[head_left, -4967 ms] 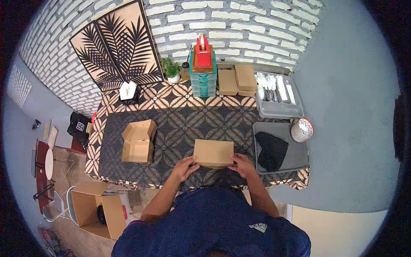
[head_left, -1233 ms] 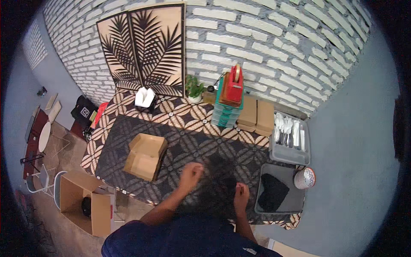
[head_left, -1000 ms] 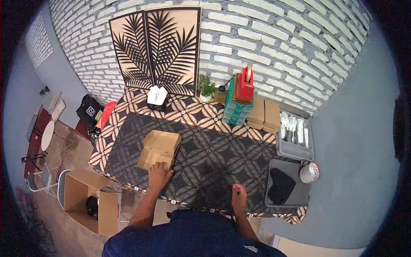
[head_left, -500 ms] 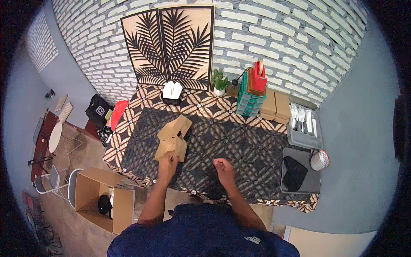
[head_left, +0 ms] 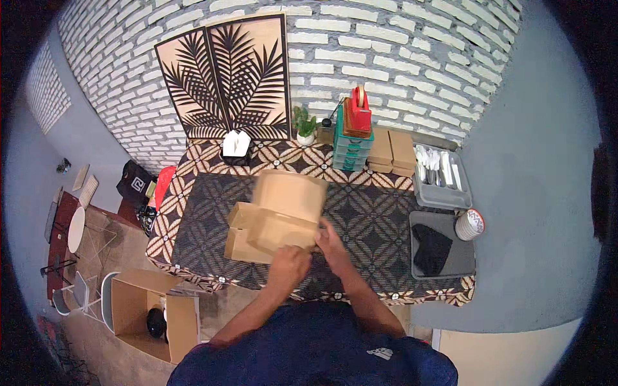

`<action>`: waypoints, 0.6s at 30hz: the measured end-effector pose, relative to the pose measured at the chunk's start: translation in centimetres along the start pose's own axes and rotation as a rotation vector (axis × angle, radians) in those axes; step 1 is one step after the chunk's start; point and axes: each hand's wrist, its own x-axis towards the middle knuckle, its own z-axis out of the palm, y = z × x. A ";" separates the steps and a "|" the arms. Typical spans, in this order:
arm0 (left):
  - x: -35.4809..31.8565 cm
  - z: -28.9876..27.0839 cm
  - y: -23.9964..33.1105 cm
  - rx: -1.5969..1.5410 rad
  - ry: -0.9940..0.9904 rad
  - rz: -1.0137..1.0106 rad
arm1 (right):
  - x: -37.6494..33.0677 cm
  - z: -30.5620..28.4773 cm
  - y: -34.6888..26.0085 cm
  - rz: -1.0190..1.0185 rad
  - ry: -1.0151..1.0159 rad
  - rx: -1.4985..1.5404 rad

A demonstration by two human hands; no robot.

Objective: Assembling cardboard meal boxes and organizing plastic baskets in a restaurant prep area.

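A brown cardboard takeaway box (head_left: 278, 217) with its lid raised is lifted above the patterned table (head_left: 380, 219) in front of me; the lid is blurred. My left hand (head_left: 289, 265) grips the box's near edge from below. My right hand (head_left: 329, 239) holds its near right corner. Both hands touch the box.
At the back stand a leaf-pattern panel (head_left: 225, 77), a napkin holder (head_left: 235, 144), a small plant (head_left: 305, 126), a green drawer stack with a red holder (head_left: 354, 132) and flat brown boxes (head_left: 393, 150). Right: a cutlery tray (head_left: 439, 176), a dark tray (head_left: 444, 251), a bowl (head_left: 469, 224). An open carton (head_left: 154, 312) sits on the floor at left.
The closed box I held five seconds ago is gone from view. My left hand reached the open box at left, and both hands have since brought it toward the middle and lifted it.
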 end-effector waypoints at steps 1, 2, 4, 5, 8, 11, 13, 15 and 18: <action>0.5 1.2 1.6 -0.008 -0.107 -0.002 | 0.5 -2.1 1.8 -0.088 0.104 -0.159; 0.7 3.2 2.5 -0.012 -0.110 0.000 | 0.5 -4.4 2.6 -0.088 0.109 -0.161; 0.3 7.4 3.3 0.023 -0.284 0.048 | 0.0 -9.3 3.8 -0.043 0.198 -0.471; 0.4 8.1 4.0 0.016 -0.291 0.059 | -0.3 -12.1 5.0 -0.043 0.213 -0.472; 1.2 10.3 4.9 -0.103 -0.110 0.204 | -1.2 -18.1 6.5 0.091 0.312 -0.347; 3.3 11.7 1.6 -0.153 0.176 -0.178 | -2.3 -20.5 4.6 0.133 0.206 -0.509; 4.7 14.0 -1.5 -0.170 0.291 -0.295 | -2.6 -21.5 3.9 0.164 0.171 -0.500; 5.5 16.5 -5.4 -0.360 0.057 -0.579 | -1.7 -22.4 3.2 0.189 0.116 -0.497; 7.2 17.9 -9.4 -0.482 -0.381 -0.636 | 0.1 -24.6 2.9 0.250 0.316 -0.570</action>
